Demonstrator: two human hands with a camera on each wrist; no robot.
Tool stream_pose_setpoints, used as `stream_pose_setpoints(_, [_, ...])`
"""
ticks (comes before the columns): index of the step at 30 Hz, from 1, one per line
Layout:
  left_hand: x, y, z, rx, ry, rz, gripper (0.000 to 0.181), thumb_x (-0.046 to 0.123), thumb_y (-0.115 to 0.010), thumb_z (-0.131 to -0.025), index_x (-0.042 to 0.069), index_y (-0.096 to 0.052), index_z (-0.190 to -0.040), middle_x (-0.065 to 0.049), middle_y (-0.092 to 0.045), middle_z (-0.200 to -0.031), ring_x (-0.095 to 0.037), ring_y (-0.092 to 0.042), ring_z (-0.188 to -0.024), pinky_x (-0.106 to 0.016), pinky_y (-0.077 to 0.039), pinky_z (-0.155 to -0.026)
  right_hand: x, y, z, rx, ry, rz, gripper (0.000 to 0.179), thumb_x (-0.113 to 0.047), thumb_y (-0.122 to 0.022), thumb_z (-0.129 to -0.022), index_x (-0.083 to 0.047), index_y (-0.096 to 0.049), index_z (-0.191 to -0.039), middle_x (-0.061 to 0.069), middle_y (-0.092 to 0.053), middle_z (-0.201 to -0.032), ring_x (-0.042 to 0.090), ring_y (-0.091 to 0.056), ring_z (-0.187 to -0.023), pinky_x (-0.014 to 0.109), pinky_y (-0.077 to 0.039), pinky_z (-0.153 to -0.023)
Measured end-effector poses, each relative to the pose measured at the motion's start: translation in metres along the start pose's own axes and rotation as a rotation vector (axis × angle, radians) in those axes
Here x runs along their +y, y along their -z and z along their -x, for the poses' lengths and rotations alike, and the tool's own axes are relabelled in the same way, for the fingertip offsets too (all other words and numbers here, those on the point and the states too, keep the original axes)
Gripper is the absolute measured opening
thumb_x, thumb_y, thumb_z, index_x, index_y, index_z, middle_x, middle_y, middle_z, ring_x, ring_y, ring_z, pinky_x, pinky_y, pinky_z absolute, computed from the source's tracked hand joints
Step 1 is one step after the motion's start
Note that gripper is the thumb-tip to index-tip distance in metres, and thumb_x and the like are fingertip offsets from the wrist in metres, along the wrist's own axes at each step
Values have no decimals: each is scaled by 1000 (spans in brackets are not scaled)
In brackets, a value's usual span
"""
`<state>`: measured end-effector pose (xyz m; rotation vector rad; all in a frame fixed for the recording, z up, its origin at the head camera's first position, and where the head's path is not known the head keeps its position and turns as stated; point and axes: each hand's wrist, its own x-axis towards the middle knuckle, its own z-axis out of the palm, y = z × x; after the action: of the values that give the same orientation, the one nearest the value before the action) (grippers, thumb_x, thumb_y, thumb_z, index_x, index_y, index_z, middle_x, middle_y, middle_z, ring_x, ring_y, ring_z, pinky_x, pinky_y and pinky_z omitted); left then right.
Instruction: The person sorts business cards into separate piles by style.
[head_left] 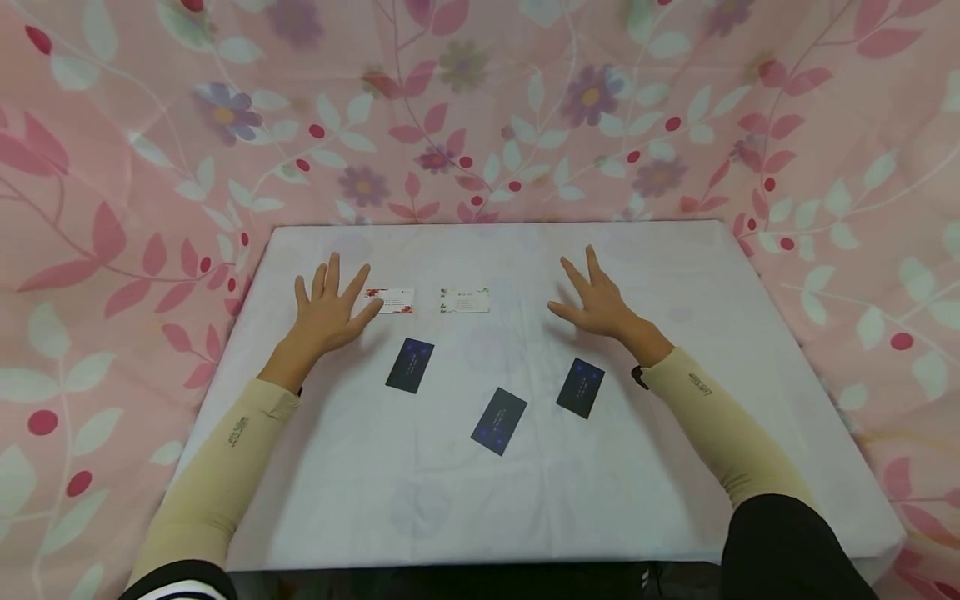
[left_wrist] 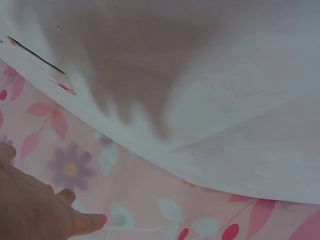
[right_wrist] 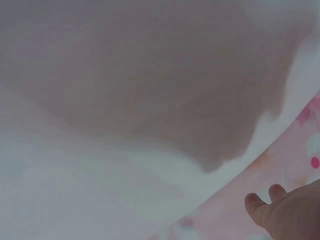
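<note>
My left hand [head_left: 326,312], fingers spread, is held above the table's left part and holds nothing. Its thumb overlaps the left end of a white card with red decoration [head_left: 393,301] in the head view. Beside that card lies a second white card with a leafy border [head_left: 465,301]. Over on the right, my right hand [head_left: 600,304] is also spread and holds nothing, its shadow falling on the cloth. Nearer to me lie three dark cards with blue spots: a left one [head_left: 410,365], a middle one [head_left: 499,422], and a right one [head_left: 581,388] below the right hand.
A white cloth covers the table [head_left: 420,500]. Pink floral fabric [head_left: 480,108] hangs behind it and along both sides. The table's near edge runs along the bottom of the head view, with a dark area beneath.
</note>
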<state>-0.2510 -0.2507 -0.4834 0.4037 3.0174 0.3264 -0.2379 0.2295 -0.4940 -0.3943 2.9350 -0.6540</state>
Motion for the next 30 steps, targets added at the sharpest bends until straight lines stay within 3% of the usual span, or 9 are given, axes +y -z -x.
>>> stream_pose_setpoints(4, [-7, 1, 11, -11, 12, -13, 86, 78, -26, -91, 31, -4, -160, -16, 22, -163, -47, 7, -150, -71, 16, -110, 13, 2, 11, -9, -30, -5, 89, -66, -47, -93, -25, -6, -161, 16, 25, -162, 55, -7, -147, 73, -13, -112])
stream_pose_setpoints(8, [-12, 1, 20, 18, 16, -26, 91, 78, -29, -90, 28, -1, -160, -18, 20, -164, -48, 5, -150, -72, 16, -109, 24, 4, 21, -19, -60, -8, 88, -64, -47, -94, -25, -6, -161, 18, 21, -163, 58, -9, -145, 74, -14, -110])
stream_pose_setpoints(18, [-19, -15, 46, 16, 57, -34, 97, 80, -34, -88, 22, -4, -160, -23, 16, -163, -51, 1, -148, -74, 15, -107, 37, 2, 35, -49, -78, -26, 88, -66, -46, -93, -25, -8, -161, 15, 23, -163, 55, -6, -147, 72, -9, -112])
stream_pose_setpoints(22, [-17, -15, 53, 0, 62, -52, 99, 80, -34, -87, 21, -6, -160, -24, 13, -163, -52, -2, -148, -75, 14, -107, 35, 1, 37, -42, -55, -26, 86, -64, -49, -94, -24, -12, -160, 17, 16, -165, 50, -10, -149, 72, -10, -112])
stream_pose_setpoints(30, [-4, -10, 59, -17, 35, -67, 101, 82, -37, -85, 22, -7, -160, -23, 12, -164, -51, -1, -148, -74, 13, -109, 17, -4, 32, 18, 76, 40, 79, -53, -53, -96, -19, -20, -159, 23, 3, -165, 45, -33, -143, 70, -18, -111])
